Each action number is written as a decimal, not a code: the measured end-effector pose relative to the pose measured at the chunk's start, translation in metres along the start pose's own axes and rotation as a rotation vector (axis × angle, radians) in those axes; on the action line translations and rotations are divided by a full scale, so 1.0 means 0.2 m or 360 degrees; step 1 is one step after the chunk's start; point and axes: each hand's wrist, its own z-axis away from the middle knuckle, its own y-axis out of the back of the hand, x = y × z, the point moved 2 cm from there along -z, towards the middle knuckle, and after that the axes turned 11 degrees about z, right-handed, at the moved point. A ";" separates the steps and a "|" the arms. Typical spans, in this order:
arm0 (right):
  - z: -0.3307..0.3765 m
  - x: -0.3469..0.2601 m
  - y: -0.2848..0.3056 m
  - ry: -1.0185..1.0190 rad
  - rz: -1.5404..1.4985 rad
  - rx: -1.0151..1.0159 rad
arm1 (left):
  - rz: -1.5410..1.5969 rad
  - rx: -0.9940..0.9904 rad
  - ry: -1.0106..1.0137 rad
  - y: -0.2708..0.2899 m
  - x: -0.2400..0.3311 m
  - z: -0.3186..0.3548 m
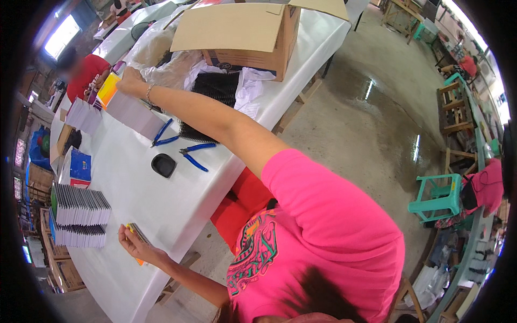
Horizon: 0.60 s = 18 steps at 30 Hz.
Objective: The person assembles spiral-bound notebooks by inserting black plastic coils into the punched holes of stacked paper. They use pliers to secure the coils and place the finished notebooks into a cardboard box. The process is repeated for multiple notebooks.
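wet concrete floor (371,124); white-covered table (161,204); teal stool (439,196); bright window (62,35)

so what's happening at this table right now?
A person in a pink shirt leans over a white table. The left hand holds a small spiral-bound notebook near stacked notebooks. The right hand reaches far across to an upright pile of loose sheets. Two blue-handled pliers and a cardboard box sit between; another person in red works at the far end.

White table (161,199): blue pliers (194,156), black dish (163,164), notebook stacks (81,207), cardboard box (253,37), black spiral coils (215,89).
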 end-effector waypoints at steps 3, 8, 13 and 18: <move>0.05 0.00 0.02 0.0202 -0.0148 0.0314 | -0.0131 -0.0158 -0.0096 -0.14 0.05 0.02; 0.37 -0.11 0.12 0.0865 -0.0679 0.0515 | -0.0465 -0.0329 -0.0434 -0.26 0.19 0.08; 0.90 0.13 0.13 0.1014 -0.0537 -0.0375 | -0.0957 -0.0465 -0.0892 -0.35 0.19 0.11; 1.30 0.43 0.07 0.1161 -0.0343 -0.0763 | -0.0945 -0.0788 -0.0638 -0.47 0.04 0.22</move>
